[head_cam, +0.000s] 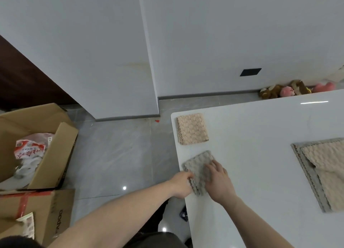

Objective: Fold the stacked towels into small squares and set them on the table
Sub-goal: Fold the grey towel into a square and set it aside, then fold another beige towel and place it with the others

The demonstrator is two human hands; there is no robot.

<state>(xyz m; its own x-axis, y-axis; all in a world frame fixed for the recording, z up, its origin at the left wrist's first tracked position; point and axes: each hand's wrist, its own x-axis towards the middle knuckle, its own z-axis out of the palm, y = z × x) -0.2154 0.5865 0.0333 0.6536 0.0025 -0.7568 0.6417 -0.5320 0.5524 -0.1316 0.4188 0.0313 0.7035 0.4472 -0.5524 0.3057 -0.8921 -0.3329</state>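
A grey towel (pixel 198 166) folded into a small square lies near the left edge of the white table (pixel 260 128). My left hand (pixel 181 184) pinches its left edge at the table's side. My right hand (pixel 218 182) rests flat on its right part, fingers spread. Beyond it lies a beige towel (pixel 192 129) folded into a small square, near the table's far left corner. At the right edge of the view sits the stack of unfolded towels (pixel 323 173), grey below and beige on top, its top layer partly turned back.
Two cardboard boxes stand on the grey tile floor at the left, an open box (pixel 37 136) holding plastic bags and a box taped in red (pixel 37 214). Plush toys (pixel 290 90) lie by the wall behind the table. A white wall corner juts out behind.
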